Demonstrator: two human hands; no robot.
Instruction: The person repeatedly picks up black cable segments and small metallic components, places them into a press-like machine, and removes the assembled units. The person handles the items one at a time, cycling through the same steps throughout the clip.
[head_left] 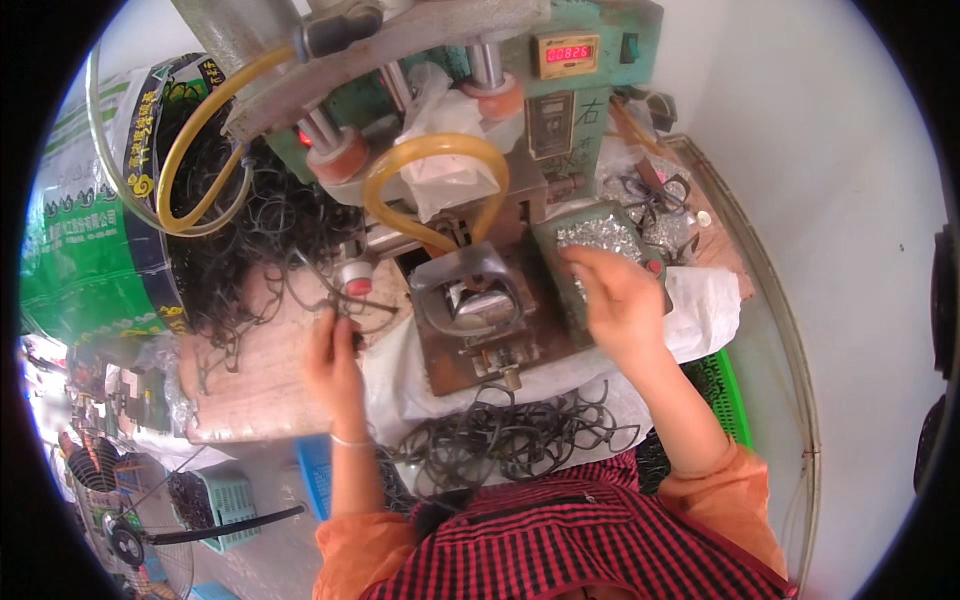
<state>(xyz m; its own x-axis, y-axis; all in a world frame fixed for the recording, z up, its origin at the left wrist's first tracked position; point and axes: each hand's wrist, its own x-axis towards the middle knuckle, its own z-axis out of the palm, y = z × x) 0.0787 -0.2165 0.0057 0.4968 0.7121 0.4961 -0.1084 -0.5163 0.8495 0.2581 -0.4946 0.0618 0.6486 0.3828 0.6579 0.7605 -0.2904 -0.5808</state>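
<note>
My left hand is closed at the left of the press, its fingers pinching a thin black looped strip. My right hand hovers over a green tray of small silvery metal bits. Its thumb and fingertips are drawn together; anything between them is too small to tell. Between my hands stands a metal fixture with a rounded frame, on a brown steel base. Near my body, a tangled heap of black loops lies on white cloth.
A green press with a lit red counter stands behind the fixture. A yellow hose arches above it. At left, a green-and-white sack spills black loops onto the wooden table. A bright green basket sits below right.
</note>
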